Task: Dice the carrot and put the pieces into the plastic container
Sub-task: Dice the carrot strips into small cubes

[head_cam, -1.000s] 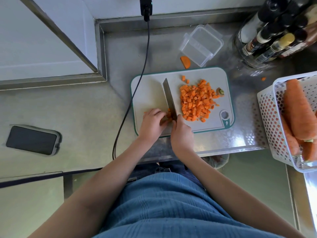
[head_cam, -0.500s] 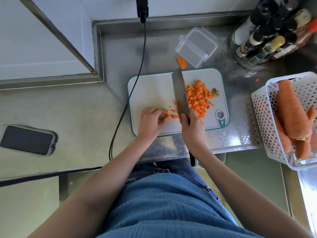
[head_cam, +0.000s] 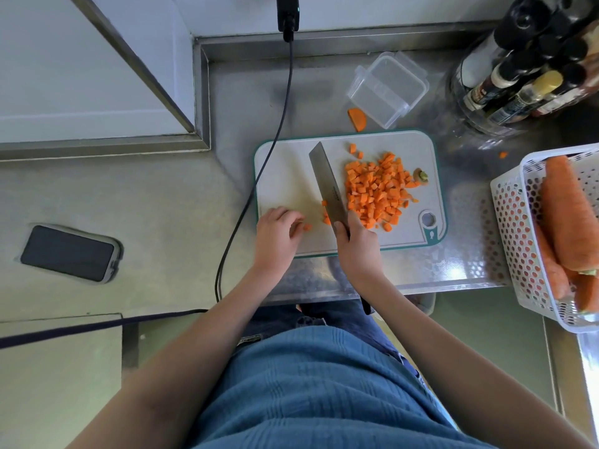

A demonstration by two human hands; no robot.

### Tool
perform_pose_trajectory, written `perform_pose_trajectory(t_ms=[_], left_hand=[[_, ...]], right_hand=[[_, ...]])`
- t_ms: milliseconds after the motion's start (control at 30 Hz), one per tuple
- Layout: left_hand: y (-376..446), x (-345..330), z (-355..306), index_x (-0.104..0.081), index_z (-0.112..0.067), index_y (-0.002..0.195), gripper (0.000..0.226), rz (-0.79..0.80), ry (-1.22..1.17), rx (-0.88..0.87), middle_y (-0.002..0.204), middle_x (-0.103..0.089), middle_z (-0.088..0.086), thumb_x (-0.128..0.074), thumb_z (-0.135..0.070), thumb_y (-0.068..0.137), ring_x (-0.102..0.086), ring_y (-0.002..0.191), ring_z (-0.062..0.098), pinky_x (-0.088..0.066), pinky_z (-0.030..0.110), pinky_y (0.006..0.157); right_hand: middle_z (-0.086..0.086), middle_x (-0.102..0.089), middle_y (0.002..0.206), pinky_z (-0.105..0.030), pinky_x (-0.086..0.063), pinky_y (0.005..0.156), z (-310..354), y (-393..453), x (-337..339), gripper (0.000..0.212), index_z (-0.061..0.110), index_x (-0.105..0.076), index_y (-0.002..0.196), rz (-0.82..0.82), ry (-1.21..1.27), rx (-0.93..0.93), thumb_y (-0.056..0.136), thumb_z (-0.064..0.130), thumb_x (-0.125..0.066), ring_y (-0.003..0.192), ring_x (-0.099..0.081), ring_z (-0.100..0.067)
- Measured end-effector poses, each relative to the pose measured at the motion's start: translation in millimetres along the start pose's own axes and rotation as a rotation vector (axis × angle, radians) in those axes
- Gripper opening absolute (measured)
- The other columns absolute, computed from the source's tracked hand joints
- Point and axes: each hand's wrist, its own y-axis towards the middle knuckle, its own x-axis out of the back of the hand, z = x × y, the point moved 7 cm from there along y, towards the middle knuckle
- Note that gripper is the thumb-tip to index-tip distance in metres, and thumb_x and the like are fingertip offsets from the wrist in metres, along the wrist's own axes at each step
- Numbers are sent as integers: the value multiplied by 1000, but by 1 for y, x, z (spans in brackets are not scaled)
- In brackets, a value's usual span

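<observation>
Steel counter (head_cam: 246, 92), rectangular board (head_cam: 285, 176), cubed carrot (head_cam: 376, 192)

- One camera sits on the person's head and looks almost straight down.
- It is close above the counter (head_cam: 168, 196).
- The cutting board (head_cam: 285, 186) lies just past the middle, toward 12 o'clock.

A heap of small orange carrot dice (head_cam: 377, 192) lies on the right half of the white, teal-edged cutting board (head_cam: 285, 183), with a few loose cubes (head_cam: 325, 215) near its front edge. The clear plastic container (head_cam: 387, 89) sits empty and tilted on the table just behind the board, a carrot slice (head_cam: 357, 119) beside it.
</observation>
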Motion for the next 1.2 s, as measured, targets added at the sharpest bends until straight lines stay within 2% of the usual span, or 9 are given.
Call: perform_pose_trajectory(t_ms=[133, 333, 500, 633, 933, 1200], left_hand=[[2, 1, -3, -69, -8, 84, 10, 3, 0, -9, 80, -65, 2, -74, -7, 76, -60, 78, 22, -50, 42, 74], [1, -7, -20, -71, -10, 88, 10, 59, 75, -130, 82, -64, 2, -71, -7, 78, -59, 78, 25, -45, 39, 76], [3, -8, -20, -70, -11, 87, 10, 66, 96, -127, 81, -64, 2, -72, -8, 77, -59, 80, 25, -44, 37, 77], [2, -6, -16, -71, -10, 87, 10, 67, 103, -119, 81, -64, 2, -72, -8, 77, -59, 80, 26, -43, 37, 77], [1, -14, -27, -73, -13, 88, 18, 134, 160, -232, 81, -63, 1, -77, -10, 71, -59, 81, 27, -44, 38, 75], [3, -18, -29, -65, -14, 114, 42, 168, 235, -244, 87, -58, 4, -73, -14, 73, -58, 84, 27, -45, 38, 75]], right_hand=[[0, -46, 62, -29, -26, 45, 4, 0, -1, 16, 15, -39, 88, -6, -3, 19, 102, 22, -38, 51, -41, -14], [-1, -45, 59, -30, -27, 44, 4, -1, 2, 16, 14, -39, 89, -53, 1, 38, 102, 24, -39, 49, -40, -17], [-4, -52, 66, -30, -30, 45, 3, 1, -5, 13, 17, -42, 96, -27, -42, 31, 103, 26, -37, 56, -46, -24], [-3, -48, 62, -31, -29, 46, 4, 2, -3, 17, 17, -38, 89, -51, -1, 36, 103, 27, -37, 53, -43, -23], [-6, -54, 70, -32, -37, 52, -4, 7, -4, 16, 15, -44, 98, -54, -45, 12, 102, 28, -37, 62, -52, -27], [-1, -50, 64, -28, -29, 46, 0, 6, 2, 14, 16, -44, 97, -91, -10, 33, 102, 28, -38, 54, -46, -20]])
